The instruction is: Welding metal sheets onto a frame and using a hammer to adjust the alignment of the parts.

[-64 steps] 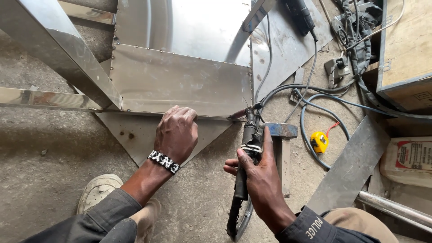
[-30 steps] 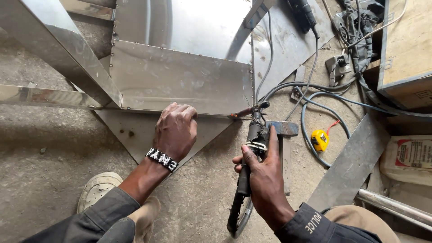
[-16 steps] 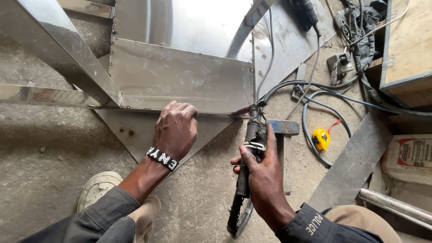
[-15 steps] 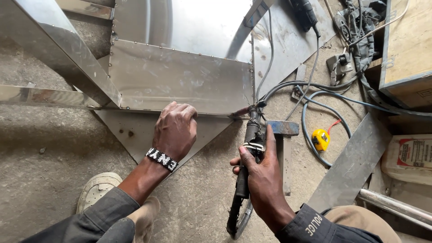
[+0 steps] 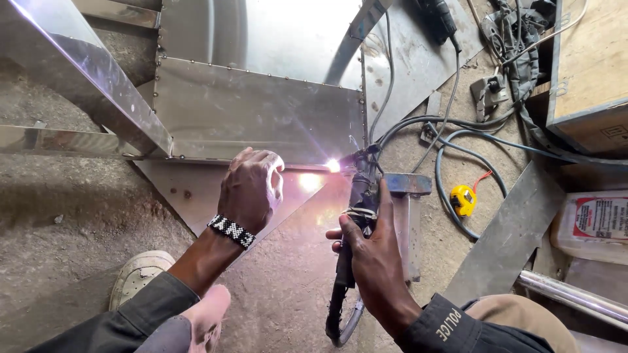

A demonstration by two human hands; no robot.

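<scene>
Welding torch [image 5: 356,216], one: dark, long axis near vertical in the head view, tip pointing up and away from the person toward the seam, cable end trailing down toward the body. A bright arc [image 5: 333,165] burns at the tip, at the lower right corner of the sheet-metal panel [image 5: 261,114].

Right hand [image 5: 373,255]: fingers wrapped tight around the torch handle, thumb laid along it.

Left hand [image 5: 252,189]: curled into a loose fist, knuckles resting on the lower edge of the panel, just left of the arc; one black-and-white beaded wristband [image 5: 231,231] at the wrist.

Triangular metal plate [image 5: 203,193], one: flat on the concrete floor [image 5: 65,216] beneath the left hand.

Yellow tape measure [image 5: 463,199], one: on the floor, right of the torch, among dark cables [image 5: 445,131].

Light shoe [image 5: 137,278], one: lower left.
</scene>
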